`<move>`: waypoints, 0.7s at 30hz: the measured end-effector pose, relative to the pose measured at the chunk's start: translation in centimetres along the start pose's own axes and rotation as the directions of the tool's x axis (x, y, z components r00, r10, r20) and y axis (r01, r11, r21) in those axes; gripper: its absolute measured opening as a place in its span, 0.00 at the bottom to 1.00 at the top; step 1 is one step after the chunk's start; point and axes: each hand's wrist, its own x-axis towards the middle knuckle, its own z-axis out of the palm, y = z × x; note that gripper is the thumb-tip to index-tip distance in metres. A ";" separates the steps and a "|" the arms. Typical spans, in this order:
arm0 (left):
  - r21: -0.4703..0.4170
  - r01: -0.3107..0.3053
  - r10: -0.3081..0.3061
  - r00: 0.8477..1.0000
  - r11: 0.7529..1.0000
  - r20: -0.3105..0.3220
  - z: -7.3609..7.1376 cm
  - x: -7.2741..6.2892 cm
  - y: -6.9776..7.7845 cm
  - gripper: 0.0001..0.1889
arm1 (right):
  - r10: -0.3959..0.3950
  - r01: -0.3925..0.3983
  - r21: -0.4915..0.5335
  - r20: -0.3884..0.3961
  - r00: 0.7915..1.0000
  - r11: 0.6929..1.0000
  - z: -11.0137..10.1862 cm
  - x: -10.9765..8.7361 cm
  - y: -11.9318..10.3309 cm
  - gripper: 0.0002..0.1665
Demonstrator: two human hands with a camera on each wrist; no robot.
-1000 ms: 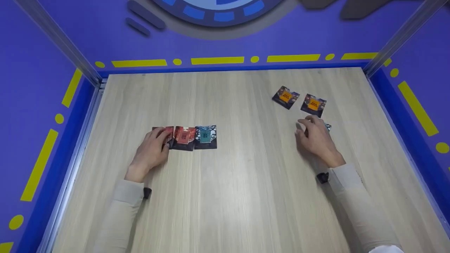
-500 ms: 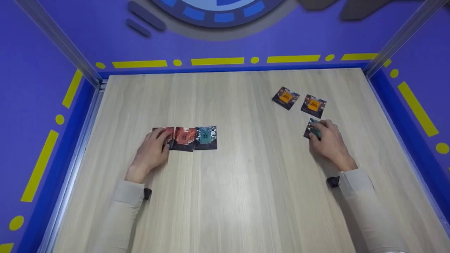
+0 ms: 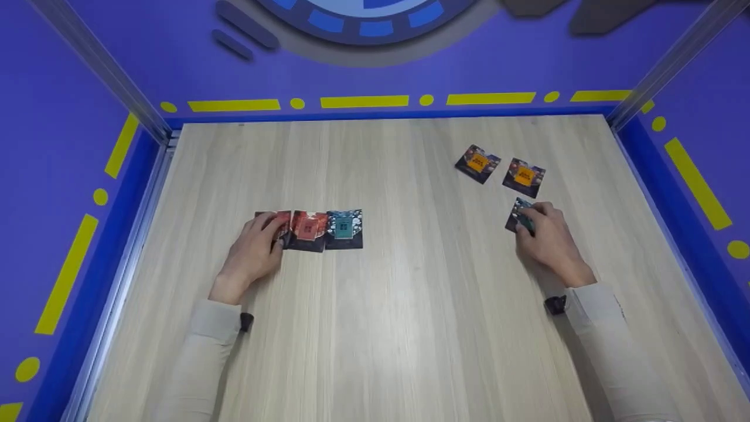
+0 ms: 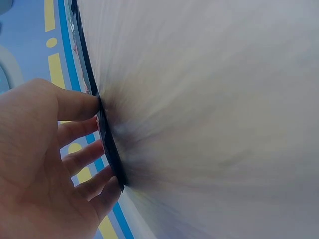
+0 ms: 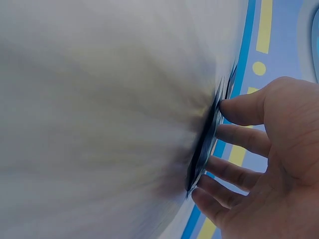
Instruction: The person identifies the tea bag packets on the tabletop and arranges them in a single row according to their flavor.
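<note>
Small square packets with dark lower bands lie flat on the table. My left hand (image 3: 251,249) rests its fingertips and thumb on a red packet (image 3: 282,219), mostly covered, at the left end of a row. Beside it are another red packet (image 3: 308,230) and a teal one (image 3: 344,228), edges close together. At the right, my right hand (image 3: 549,237) touches a teal packet (image 3: 518,210) with thumb and fingertips, covering its right part. Both wrist views show the fingers spread and fairly straight, tips against a thin dark packet (image 4: 110,144) on the left and another thin packet (image 5: 202,147) on the right.
Beyond my right hand lie two packets with orange labels, one left (image 3: 478,164) and one right (image 3: 524,177), slightly turned. Blue panels (image 3: 375,82) with yellow marks stand around the wooden table (image 3: 398,305) at the back and sides.
My right hand has shifted right, uncovering the left part of the teal packet beneath it, and its fingertips now touch that packet. My left hand and the row of packets stay in place.
</note>
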 end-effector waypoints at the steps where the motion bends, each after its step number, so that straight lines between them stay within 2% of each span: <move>1: 0.000 0.000 0.000 1.000 1.000 0.002 0.0 0.0 0.0 0.28 | 0.000 0.000 0.000 0.002 1.000 1.000 0.0 0.0 0.0 0.26; 21: -0.010 0.007 -0.007 1.000 1.000 -0.011 0.0 -0.1 0.1 0.28 | -0.021 0.022 -0.010 0.082 0.996 1.000 0.7 0.3 -1.6 0.27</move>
